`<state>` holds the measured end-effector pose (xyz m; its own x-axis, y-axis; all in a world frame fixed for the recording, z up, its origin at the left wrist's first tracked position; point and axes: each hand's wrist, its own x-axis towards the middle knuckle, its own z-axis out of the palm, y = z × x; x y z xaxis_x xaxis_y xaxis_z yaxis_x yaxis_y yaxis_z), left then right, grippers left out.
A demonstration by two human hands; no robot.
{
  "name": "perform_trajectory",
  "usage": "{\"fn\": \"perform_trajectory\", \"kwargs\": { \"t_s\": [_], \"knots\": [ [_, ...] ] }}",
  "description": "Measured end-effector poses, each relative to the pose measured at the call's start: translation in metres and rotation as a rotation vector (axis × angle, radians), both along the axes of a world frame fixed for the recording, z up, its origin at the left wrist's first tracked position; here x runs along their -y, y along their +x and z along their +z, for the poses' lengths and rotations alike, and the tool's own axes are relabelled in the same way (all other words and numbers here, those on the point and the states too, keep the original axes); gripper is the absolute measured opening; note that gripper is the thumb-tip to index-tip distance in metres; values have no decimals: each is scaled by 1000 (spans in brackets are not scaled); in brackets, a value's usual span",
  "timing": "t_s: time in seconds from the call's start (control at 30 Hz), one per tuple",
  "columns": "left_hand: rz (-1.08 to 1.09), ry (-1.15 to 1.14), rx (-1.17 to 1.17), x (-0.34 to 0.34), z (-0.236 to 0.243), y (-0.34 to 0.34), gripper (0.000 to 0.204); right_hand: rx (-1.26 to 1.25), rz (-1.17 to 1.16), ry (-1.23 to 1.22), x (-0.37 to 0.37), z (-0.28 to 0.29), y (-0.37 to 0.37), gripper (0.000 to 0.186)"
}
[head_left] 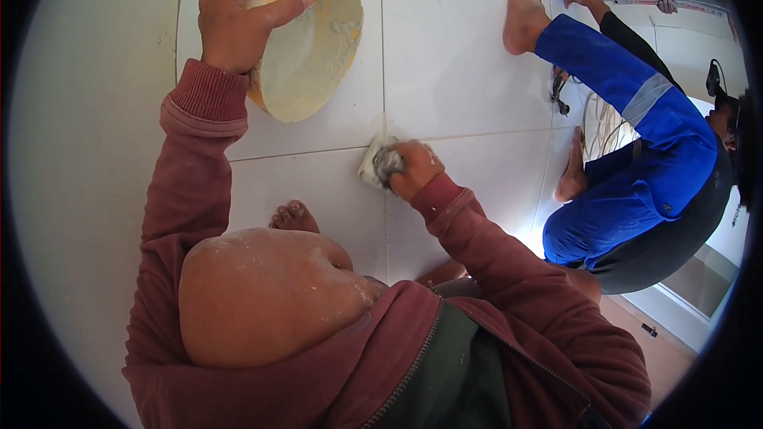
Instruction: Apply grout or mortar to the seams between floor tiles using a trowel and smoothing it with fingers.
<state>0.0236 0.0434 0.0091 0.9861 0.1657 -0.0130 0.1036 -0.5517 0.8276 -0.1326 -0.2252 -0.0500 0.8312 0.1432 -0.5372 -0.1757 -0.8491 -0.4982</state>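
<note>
My left hand (237, 22) grips the rim of a yellow round tub (352, 63), fingers outside and thumb over the edge. The tub is tipped with its mouth toward me, and pale paste coats its inner wall. Lower and to the right, my right hand (416, 170) is closed around a whitish, grey-smeared pad (377, 162), whose exact kind I cannot make out. It rests at the crossing of two joints in the white floor tiles (302, 139), where a smear of pale paste (385, 125) shows just above it.
A co-worker in blue trousers (612, 103) sits on the floor at right, one bare foot (524, 20) on the tiles. Behind are a long metal bar (668, 0), held by another person's hand (667, 5), and bundled cable (608, 123). A pale wall (87, 151) stands at left.
</note>
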Motion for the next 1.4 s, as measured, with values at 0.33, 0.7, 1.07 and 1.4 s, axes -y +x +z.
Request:
{"fn": "perform_trajectory", "kwargs": {
  "t_s": [0.33, 0.7, 1.07, 1.4],
  "knots": [
    [30, -172, -23, -2, -6, 1, 51, -50, -81, 114, 5, -6, -13, 34],
    [17, -152, 2, -7, -7, -2, 49, -67, 244, -80, -3, -2, -8, 36],
    [-28, -76, 18, -3, -5, 3, 47, 141, 209, -128, 11, -5, 2, 34],
    [3, -38, -4, 1, 1, -5, 51, -137, -661, 300, 61, -21, 14, 31]
  ]
}}
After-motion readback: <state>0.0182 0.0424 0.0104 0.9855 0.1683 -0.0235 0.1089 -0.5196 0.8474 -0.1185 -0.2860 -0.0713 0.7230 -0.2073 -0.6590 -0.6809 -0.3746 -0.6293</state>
